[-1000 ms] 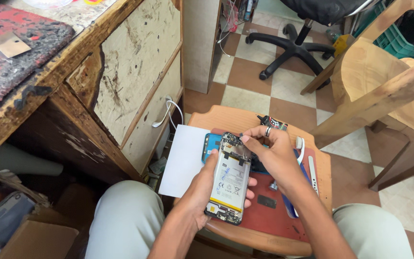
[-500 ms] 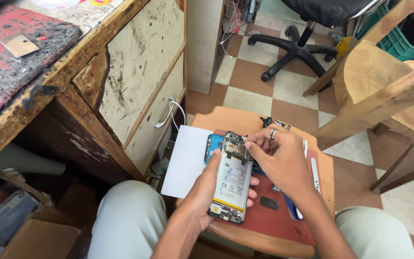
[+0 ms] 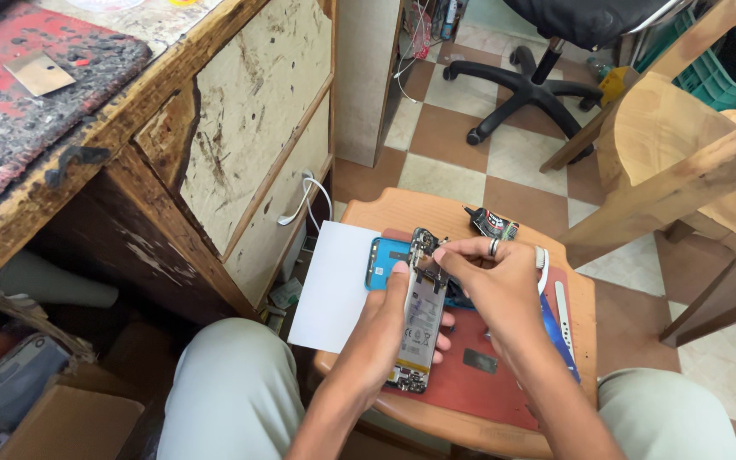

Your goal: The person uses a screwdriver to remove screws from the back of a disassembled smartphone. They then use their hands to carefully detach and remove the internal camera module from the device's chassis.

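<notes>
A worn wooden desk (image 3: pixel 215 162) stands left, a white cable (image 3: pixel 308 200) hanging at its drawer. A black office chair (image 3: pixel 547 77) sits far on the checkered floor (image 3: pixel 445 136). Wooden furniture (image 3: pixel 692 162) stands right.

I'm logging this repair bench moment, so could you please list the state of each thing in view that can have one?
Phone: back cover off, battery and boards exposed, tilted above the stool.
Left hand: gripping the phone from its left side.
Right hand: fingertips pinched at the phone's upper end.
Blue back cover: detached, lying flat.
White sheet: flat, overhanging the stool's edge.
Red mat: flat on the stool.
Desk drawer: closed.
</notes>
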